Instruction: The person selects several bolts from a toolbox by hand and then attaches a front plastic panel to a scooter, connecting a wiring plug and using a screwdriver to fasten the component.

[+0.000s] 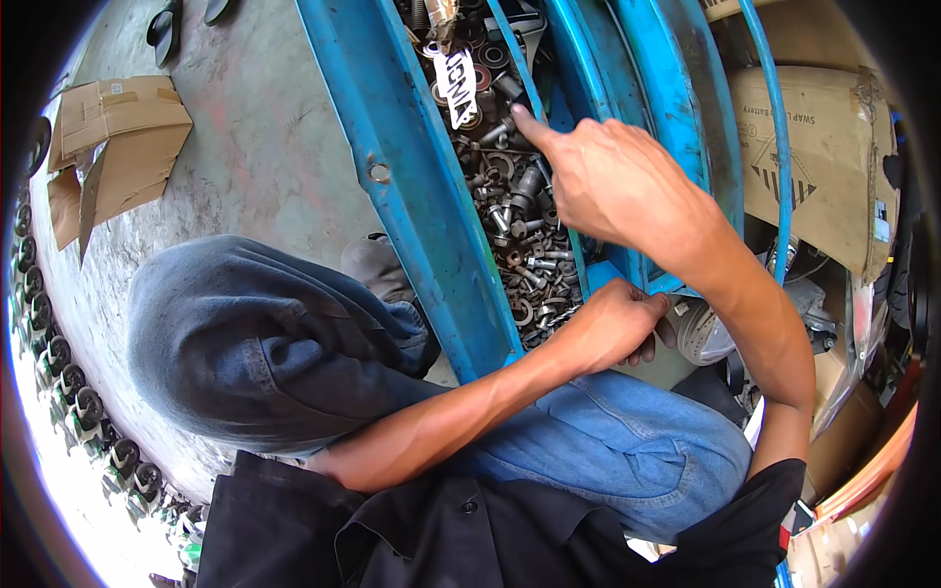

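My right hand (pixel 627 181) reaches over a long blue metal tray (pixel 431 196) full of loose hardware. One of its fingers stretches out to the upper left, with the tip beside a bolt (pixel 497 132); its other fingers are mostly hidden. Mixed metal nuts and bolts (pixel 534 274) and washers fill the tray, with bearings (pixel 490 56) toward the far end. My left hand (pixel 622 323) is closed, its fingers curled in just beyond the tray's near right corner. Whatever those fingers hold, if anything, is hidden.
Blue metal rails (pixel 676 88) rise along the tray's right side. A cardboard box (pixel 814 147) stands beyond them at right. Another cardboard box (pixel 127 147) lies on the concrete floor (pixel 265 127) at left. A silver round part (pixel 701 333) sits right of my left hand.
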A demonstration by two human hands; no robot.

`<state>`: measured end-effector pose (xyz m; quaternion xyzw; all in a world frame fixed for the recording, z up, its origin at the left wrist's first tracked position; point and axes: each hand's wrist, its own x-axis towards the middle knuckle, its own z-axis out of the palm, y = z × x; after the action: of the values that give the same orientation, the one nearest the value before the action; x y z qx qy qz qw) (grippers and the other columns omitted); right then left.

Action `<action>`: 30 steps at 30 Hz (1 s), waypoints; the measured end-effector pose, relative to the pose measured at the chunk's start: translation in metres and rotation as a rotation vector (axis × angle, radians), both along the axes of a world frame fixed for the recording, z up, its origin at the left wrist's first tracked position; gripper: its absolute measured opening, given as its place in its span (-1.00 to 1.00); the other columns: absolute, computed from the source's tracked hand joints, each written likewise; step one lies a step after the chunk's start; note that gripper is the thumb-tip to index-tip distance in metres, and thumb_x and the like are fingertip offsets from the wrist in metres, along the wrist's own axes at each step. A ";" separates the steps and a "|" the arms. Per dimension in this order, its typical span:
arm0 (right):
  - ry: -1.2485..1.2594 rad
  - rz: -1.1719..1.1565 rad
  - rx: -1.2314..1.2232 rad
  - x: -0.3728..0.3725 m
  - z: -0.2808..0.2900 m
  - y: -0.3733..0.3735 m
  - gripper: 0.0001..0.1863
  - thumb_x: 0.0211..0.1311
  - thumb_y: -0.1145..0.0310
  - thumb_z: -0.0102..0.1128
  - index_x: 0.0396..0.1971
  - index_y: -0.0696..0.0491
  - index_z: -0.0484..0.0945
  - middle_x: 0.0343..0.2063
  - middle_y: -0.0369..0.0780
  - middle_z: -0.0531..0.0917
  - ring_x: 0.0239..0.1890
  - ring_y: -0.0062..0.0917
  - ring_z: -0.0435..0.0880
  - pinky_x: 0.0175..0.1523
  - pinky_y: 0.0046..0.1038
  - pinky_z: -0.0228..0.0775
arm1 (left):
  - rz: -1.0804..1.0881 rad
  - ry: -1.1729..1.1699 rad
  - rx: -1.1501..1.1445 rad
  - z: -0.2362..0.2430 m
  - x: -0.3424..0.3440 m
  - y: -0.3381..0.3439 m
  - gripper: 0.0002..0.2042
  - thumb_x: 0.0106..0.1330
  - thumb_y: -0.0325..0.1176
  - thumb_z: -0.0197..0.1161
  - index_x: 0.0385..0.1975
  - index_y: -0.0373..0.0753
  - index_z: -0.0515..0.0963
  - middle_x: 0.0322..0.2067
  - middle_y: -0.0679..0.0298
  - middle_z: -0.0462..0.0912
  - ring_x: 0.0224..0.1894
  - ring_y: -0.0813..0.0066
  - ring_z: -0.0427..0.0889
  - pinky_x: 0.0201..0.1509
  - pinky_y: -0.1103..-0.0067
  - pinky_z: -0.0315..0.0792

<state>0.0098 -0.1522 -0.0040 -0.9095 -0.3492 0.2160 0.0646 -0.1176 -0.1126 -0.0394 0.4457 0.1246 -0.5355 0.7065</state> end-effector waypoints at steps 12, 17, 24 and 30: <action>0.126 0.066 0.041 -0.007 -0.006 -0.001 -0.71 0.10 0.50 0.03 -0.18 0.18 0.61 -0.50 0.09 0.69 -0.38 -0.02 0.72 -0.22 -0.05 0.57 | 0.074 -0.072 -0.004 -0.002 -0.004 -0.003 -0.50 0.47 -0.12 -0.07 -0.54 -0.39 0.63 -0.71 0.18 0.56 -0.66 0.44 0.54 -0.49 0.43 0.43; -0.023 0.033 0.049 0.005 -0.014 0.002 -0.56 0.02 0.52 0.07 -0.02 0.13 0.59 -0.46 0.06 0.70 -0.34 -0.01 0.72 -0.21 -0.03 0.56 | -0.030 -0.003 -0.001 0.006 0.002 0.003 -0.54 0.50 -0.18 -0.06 -0.44 -0.39 0.68 -0.69 0.27 0.54 -0.67 0.56 0.45 -0.53 0.53 0.38; 0.433 0.164 -0.082 0.001 0.023 0.007 -0.44 -0.01 0.50 0.06 0.10 0.04 0.60 -0.32 0.11 0.71 -0.17 -0.03 0.71 0.01 -0.10 0.54 | -0.032 -0.020 -0.009 0.011 -0.001 0.004 -0.56 0.49 -0.21 -0.08 -0.45 -0.37 0.66 -0.69 0.28 0.53 -0.67 0.54 0.45 -0.52 0.52 0.38; 0.795 0.183 -0.111 -0.006 0.007 0.004 -0.37 0.01 0.48 0.00 0.20 -0.01 0.58 -0.21 0.13 0.71 -0.11 -0.02 0.70 0.09 -0.18 0.53 | -0.053 -0.052 -0.001 0.008 -0.001 0.005 -0.59 0.47 -0.22 -0.05 -0.44 -0.38 0.64 -0.68 0.25 0.53 -0.66 0.52 0.46 -0.50 0.52 0.37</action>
<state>0.0033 -0.1484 0.0033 -0.7224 -0.3645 0.5739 0.1261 -0.1183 -0.1078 -0.0313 0.4625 0.0940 -0.5421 0.6953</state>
